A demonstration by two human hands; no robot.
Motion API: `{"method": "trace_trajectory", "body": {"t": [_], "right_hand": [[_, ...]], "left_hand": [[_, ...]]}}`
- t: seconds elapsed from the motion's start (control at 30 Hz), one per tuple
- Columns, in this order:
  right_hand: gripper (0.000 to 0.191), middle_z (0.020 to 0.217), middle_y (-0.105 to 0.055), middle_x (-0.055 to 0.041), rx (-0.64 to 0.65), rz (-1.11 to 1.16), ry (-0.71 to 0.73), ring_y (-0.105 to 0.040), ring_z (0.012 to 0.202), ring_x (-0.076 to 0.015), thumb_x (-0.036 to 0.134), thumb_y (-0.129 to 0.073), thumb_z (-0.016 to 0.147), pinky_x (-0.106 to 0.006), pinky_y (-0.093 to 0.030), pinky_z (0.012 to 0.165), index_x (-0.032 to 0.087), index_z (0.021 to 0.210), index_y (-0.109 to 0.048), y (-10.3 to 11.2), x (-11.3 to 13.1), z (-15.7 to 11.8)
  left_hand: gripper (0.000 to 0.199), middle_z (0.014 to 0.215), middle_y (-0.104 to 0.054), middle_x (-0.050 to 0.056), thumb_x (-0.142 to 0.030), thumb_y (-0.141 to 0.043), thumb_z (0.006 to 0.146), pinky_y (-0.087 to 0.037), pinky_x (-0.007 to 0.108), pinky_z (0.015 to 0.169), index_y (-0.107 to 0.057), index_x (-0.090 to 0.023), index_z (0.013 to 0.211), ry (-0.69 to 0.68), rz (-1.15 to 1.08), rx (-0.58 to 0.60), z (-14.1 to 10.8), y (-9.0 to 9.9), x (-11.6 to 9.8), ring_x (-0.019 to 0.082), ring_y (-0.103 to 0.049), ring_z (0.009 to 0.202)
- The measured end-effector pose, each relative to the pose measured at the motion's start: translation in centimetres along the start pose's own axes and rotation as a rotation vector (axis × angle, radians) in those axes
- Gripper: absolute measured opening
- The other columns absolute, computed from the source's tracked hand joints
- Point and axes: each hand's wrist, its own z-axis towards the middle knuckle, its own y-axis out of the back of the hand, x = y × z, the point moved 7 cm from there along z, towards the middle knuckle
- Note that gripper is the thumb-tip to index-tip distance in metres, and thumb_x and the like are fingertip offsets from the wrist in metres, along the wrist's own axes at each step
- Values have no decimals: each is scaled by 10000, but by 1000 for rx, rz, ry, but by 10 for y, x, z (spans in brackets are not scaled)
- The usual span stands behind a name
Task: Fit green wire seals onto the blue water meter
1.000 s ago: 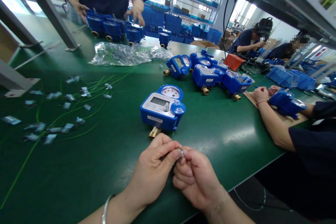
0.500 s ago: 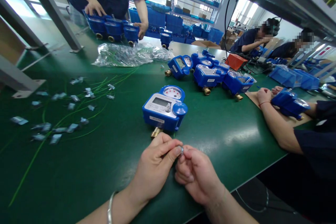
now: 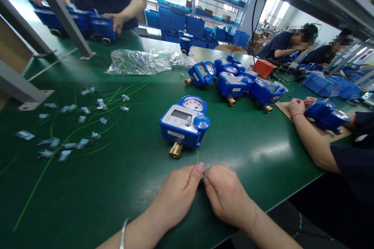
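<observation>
A blue water meter [image 3: 179, 137] with a grey display, a round dial and a brass fitting [image 3: 175, 150] rests on the green table in front of me. From its lower right edge a thin green wire [image 3: 198, 156] runs down to my fingers. My left hand [image 3: 179, 190] is closed in a pinch, thumb uppermost. Opposite it, my right hand [image 3: 228, 193] is closed too, its fingertips almost touching the left thumb. Between them shows a sliver of a small pale-blue wire seal [image 3: 201, 178], mostly covered by the fingers.
Several loose seals [image 3: 83, 143] with green wires lie to the left. Behind are a clear plastic bag [image 3: 134, 62] and more blue meters [image 3: 230, 85]. A co-worker's arm [image 3: 311, 136] is at right; another person [image 3: 117, 19] handles meters across the table. Metal posts [image 3: 62, 15] stand at left.
Both hands have moved slightly down toward me, and my right hand has rolled so its back faces up. The person across the table has slid the row of meters to the left.
</observation>
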Motion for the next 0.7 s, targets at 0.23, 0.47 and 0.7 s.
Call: {"method": "trace_trajectory", "body": {"t": [0.23, 0.47, 0.7], "right_hand": [[232, 470, -286, 66, 135, 788, -580, -256, 409, -105, 268, -255, 865, -240, -260, 454, 220, 656, -344, -34, -18, -2], [219, 714, -483, -43, -43, 162, -146, -432, 694, -172, 289, -366, 874, -332, -341, 709, 179, 733, -493, -3, -5, 5], [275, 543, -452, 23, 65, 434, -347, -428, 495, -127, 303, -254, 927, -245, -374, 534, 188, 783, -458, -21, -15, 11]], "left_hand": [[409, 700, -561, 13, -411, -292, 929, -349, 300, 674, -517, -195, 666, -17, 23, -115, -2, 5, -4, 187, -525, 692], [461, 629, -553, -5, -498, -291, 911, -359, 290, 624, -479, -199, 616, 27, -99, -89, 2, 5, 1, 177, -512, 628], [435, 661, -580, 5, -455, -292, 918, -366, 287, 643, -509, -196, 643, -13, -5, -129, 4, 14, -1, 181, -526, 654]]}}
